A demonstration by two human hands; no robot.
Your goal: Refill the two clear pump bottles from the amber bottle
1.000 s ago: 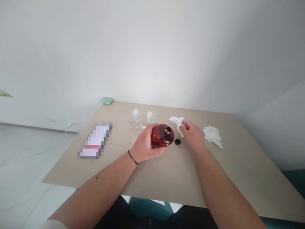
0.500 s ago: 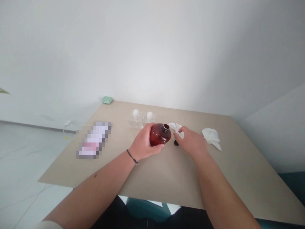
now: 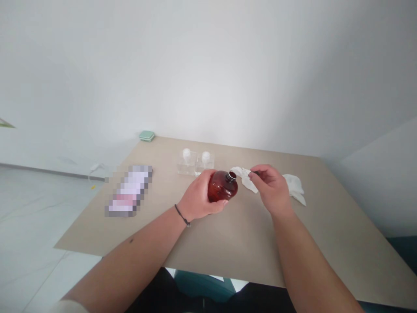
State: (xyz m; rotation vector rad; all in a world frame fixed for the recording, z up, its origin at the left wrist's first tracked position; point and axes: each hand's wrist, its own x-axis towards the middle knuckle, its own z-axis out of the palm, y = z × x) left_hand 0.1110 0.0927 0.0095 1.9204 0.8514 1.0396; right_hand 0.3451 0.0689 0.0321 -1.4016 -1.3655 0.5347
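My left hand (image 3: 200, 198) is wrapped round a dark reddish-brown bottle (image 3: 222, 188), its uncapped neck tilted toward the right. To the right of that neck, my right hand (image 3: 272, 187) pinches a small black cap (image 3: 255, 173) between thumb and fingers; most of the cap is hidden by them. Behind and beneath the right fingertips lies a crumpled white tissue (image 3: 248, 184). A second white tissue (image 3: 296, 187) rests just past the right hand, partly covered by it.
Two clear square bottles with white tops, a left one (image 3: 186, 164) and a right one (image 3: 206, 163), stand behind the left hand. A blurred phone (image 3: 132, 189) lies at the left of the beige table (image 3: 221, 248). A green case (image 3: 147, 136) sits at the far left corner, near the wall.
The black cap, earlier on the table below my right fingers, has been picked up by my right hand and raised. My left hand and the bottle have shifted slightly right.
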